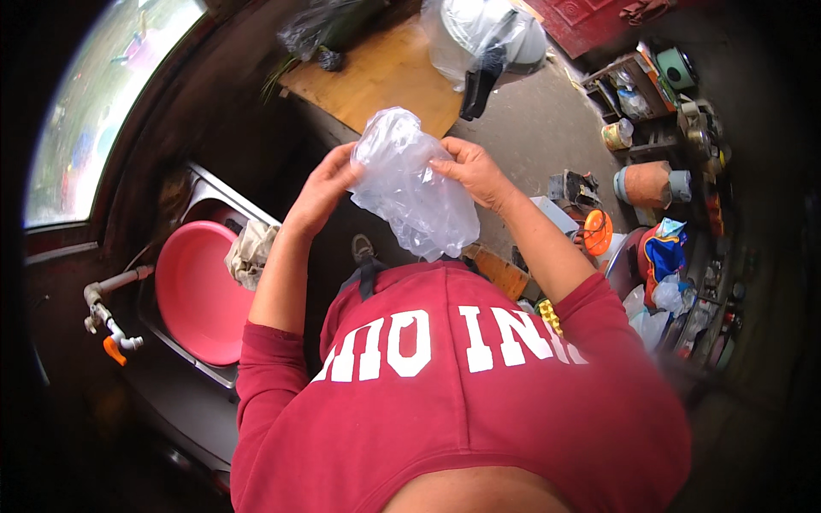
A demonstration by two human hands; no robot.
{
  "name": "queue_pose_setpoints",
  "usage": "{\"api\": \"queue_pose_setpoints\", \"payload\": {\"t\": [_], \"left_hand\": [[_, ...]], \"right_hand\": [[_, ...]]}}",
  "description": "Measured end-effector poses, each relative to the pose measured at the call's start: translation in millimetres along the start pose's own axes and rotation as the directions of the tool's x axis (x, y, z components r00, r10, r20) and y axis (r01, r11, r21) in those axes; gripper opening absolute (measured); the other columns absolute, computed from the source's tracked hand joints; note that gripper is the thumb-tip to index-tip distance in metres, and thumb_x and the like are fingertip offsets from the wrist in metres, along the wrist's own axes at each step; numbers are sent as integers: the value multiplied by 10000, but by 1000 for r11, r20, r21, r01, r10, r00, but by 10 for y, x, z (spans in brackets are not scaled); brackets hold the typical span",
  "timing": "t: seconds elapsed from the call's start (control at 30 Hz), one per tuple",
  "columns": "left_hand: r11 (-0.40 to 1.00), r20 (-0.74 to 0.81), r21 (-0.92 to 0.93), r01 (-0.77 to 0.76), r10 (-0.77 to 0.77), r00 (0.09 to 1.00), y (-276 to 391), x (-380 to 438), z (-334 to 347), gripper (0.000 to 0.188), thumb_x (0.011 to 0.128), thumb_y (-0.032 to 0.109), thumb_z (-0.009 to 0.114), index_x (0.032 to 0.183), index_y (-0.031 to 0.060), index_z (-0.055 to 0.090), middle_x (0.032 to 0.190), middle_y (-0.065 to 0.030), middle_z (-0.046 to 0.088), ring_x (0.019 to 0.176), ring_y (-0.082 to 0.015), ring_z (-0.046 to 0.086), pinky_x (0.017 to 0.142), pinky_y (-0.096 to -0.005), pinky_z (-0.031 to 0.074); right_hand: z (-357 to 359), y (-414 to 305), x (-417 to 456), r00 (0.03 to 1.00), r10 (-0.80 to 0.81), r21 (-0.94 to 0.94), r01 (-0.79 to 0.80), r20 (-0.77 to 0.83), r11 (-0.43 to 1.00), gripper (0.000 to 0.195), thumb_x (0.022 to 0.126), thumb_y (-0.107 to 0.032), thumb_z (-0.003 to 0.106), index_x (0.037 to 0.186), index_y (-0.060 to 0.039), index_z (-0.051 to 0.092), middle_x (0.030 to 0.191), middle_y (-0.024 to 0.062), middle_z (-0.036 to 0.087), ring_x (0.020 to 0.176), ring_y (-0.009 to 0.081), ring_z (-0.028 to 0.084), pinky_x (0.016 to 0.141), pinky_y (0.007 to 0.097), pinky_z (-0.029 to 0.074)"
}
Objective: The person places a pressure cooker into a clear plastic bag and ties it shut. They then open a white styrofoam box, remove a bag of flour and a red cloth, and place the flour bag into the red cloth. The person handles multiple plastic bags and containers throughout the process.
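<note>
A clear, crumpled plastic bag spans the space between my two hands, in front of my red top. My left hand grips its left edge, with part of the fingers hidden behind the film. At the upper right edge, my right hand pinches the plastic between thumb and fingers. The bag hangs down towards my waist; whether anything is inside cannot be told. Beyond it stands a wooden board or tabletop.
To the left, a pink basin sits in a metal sink, with a crumpled cloth at its rim and a tap beside it. A plastic-covered appliance is ahead. Shelves and a cluttered row of household items are on the right.
</note>
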State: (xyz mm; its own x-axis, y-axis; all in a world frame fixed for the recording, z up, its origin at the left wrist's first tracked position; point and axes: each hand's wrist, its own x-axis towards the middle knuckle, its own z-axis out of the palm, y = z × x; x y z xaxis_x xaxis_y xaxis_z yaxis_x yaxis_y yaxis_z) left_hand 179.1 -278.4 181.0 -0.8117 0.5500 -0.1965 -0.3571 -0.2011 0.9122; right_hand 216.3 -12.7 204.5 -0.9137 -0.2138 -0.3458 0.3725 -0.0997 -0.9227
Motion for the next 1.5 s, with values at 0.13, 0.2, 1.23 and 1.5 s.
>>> {"api": "queue_pose_setpoints", "payload": {"t": [0.13,0.2,1.23,1.5], "left_hand": [[938,-49,347,-18,37,998,-252,252,102,252,829,70,654,1067,5,604,893,-5,628,820,-102,576,775,-230,445],[993,-111,116,-1,14,994,-268,367,132,133,852,78,626,964,7,631,805,12,628,710,-79,567,680,-223,455],[907,444,-39,419,-360,821,-481,889,1016,355,788,122,673,1099,-25,585,898,-57,660,818,-178,616,785,-319,469],[923,367,120,366,-383,847,-245,1238,828,442,718,-5,658,1154,-28,588,1037,-80,654,927,-182,611,866,-311,460]], "right_hand": [[-439,51,-24,986,-122,29,126,-113,992,120,839,-34,632,953,-29,596,892,8,629,804,79,577,748,241,477],[-781,54,-96,978,-121,2,123,-171,992,126,832,-17,631,953,-33,599,876,3,629,794,69,573,728,237,477],[-1612,237,-778,969,154,-441,-226,-194,869,241,764,-140,684,971,-43,606,868,5,628,798,91,567,708,241,450],[-1781,236,-642,985,131,252,-101,-108,963,335,770,-147,659,1040,28,568,949,60,630,865,133,588,803,260,456]]}}
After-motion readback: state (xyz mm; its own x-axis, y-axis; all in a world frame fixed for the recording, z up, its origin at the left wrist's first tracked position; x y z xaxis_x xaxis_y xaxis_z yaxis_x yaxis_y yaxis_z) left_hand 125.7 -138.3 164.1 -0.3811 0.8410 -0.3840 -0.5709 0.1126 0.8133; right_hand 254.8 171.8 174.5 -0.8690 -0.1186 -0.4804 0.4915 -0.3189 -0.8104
